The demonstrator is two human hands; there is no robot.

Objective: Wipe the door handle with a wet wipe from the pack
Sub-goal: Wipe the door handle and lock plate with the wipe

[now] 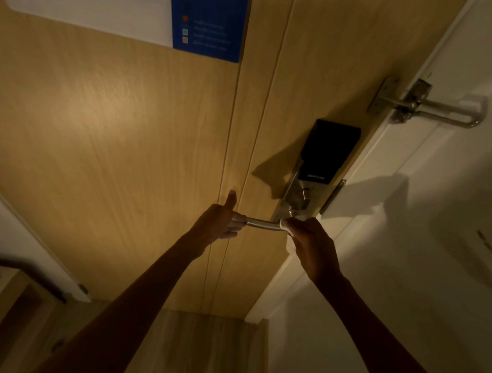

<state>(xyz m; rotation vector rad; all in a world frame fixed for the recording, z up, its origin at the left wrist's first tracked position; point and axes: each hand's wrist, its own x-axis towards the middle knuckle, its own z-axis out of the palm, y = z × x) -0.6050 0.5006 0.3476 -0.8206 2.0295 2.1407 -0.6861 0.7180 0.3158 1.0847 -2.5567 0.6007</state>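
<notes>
Handle spans both hands: left hand fingers at tip, right hand at pivot.

Both arms reach forward, left hand thumb-up, right hand clenched.

The door is pale matt wood grain, its lever handle and swing latch brushed satin metal, the lock panel glossy black plastic on a steel plate, the wall smooth white paint, the notice glossy paper.
</notes>
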